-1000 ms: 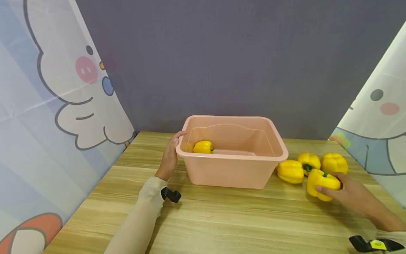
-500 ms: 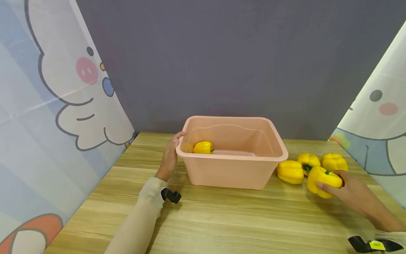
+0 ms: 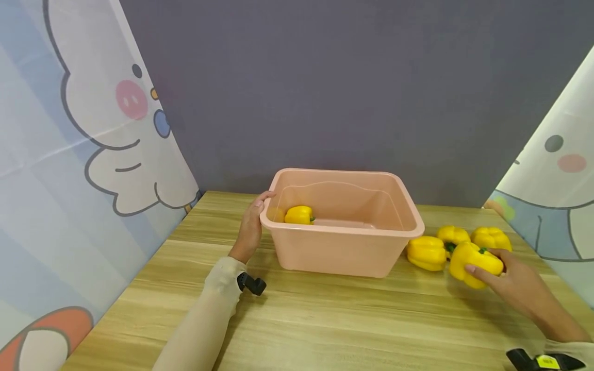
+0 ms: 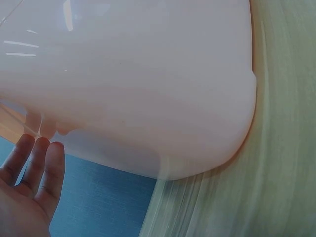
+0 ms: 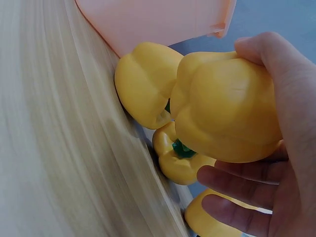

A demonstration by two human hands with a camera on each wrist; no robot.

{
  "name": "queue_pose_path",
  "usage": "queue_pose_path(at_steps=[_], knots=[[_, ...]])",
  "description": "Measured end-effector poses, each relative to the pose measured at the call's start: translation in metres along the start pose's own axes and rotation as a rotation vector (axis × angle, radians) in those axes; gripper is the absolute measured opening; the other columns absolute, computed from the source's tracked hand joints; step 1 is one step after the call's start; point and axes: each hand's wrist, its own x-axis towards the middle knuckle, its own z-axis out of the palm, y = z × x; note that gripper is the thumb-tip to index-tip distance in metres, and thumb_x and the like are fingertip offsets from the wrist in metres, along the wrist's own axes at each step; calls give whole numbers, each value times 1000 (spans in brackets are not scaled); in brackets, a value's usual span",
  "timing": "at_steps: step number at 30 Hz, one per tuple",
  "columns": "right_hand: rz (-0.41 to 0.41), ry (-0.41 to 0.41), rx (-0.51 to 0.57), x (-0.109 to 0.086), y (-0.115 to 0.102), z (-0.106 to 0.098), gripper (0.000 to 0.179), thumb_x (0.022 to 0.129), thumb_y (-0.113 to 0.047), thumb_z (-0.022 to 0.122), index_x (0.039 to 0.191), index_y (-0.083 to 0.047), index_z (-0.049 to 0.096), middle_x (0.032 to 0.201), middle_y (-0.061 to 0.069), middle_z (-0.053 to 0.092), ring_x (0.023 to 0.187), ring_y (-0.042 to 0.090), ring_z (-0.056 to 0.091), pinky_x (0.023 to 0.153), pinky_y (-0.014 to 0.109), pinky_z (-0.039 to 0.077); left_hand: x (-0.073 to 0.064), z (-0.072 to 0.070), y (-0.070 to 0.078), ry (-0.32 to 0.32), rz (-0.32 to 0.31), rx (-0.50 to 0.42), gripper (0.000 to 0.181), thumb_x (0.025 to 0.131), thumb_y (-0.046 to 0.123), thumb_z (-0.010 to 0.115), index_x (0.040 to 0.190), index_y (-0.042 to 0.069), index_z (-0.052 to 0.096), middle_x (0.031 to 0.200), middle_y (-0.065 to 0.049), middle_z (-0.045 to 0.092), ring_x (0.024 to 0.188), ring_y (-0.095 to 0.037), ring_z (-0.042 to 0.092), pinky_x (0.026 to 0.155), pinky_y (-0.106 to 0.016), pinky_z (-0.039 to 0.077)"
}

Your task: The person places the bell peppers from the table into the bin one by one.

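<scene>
My right hand (image 3: 520, 281) grips a yellow bell pepper (image 3: 474, 265) between thumb and fingers. In the right wrist view this pepper (image 5: 227, 106) hangs a little above the table, stem end turned away. Behind and beside it sit three more yellow bell peppers: one by the bin (image 3: 427, 252), one in the middle (image 3: 452, 235) and one at the far right (image 3: 492, 238). My left hand (image 3: 250, 226) holds the left rim of a pink plastic bin (image 3: 331, 252). Seen from the left wrist, several fingertips (image 4: 55, 153) touch its outer wall. Inside the bin lies another yellow pepper (image 3: 299, 215), near the left end.
A wood-grain table (image 3: 325, 319) bears everything. Close behind the bin rises a dark grey panel (image 3: 343, 87). Cartoon-printed sheets hang on the left (image 3: 106, 170) and right (image 3: 557, 201) sides.
My right hand has raised the yellow bell pepper slightly and tipped it a little. The left hand keeps its hold on the bin's rim, and the bin has stayed put.
</scene>
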Motion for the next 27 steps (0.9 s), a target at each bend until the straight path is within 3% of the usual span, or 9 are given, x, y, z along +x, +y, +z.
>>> queue_pose_path(at_steps=[5, 11, 15, 21, 27], knots=[[3, 34, 19, -3, -1, 2, 73, 94, -43, 64, 126, 20, 45, 96, 30, 62, 75, 29, 54, 58, 34, 40, 1, 2, 0, 5, -3, -4, 48, 110, 27, 27, 142, -1, 50, 147, -18, 46, 132, -28, 43, 107, -34, 36], [25, 31, 54, -4, -4, 1, 75, 96, -44, 62, 131, 20, 42, 102, 33, 60, 77, 28, 55, 57, 31, 40, 0, 2, 0, 20, 3, 2, 48, 110, 30, 30, 140, -2, 50, 146, -17, 47, 135, -32, 41, 112, -45, 31], [40, 34, 70, -5, -8, 3, 75, 96, -44, 61, 131, 19, 42, 103, 33, 60, 78, 28, 55, 57, 30, 41, -1, 0, 1, 25, -4, 15, 48, 110, 29, 31, 140, -2, 51, 146, -18, 48, 133, -34, 43, 110, -40, 35], [42, 46, 77, -6, -10, 5, 75, 96, -44, 62, 132, 19, 41, 102, 32, 60, 77, 27, 54, 56, 29, 40, 0, -2, 8, 17, -47, 24, 48, 109, 31, 32, 139, -1, 52, 144, -19, 49, 122, -30, 50, 96, -26, 45], [37, 69, 83, -5, -11, 5, 75, 95, -43, 63, 132, 20, 41, 99, 31, 60, 74, 25, 54, 54, 29, 40, 5, -4, 15, -25, -137, 92, 45, 105, 32, 38, 141, 8, 52, 146, -8, 47, 123, -27, 48, 101, -42, 42]])
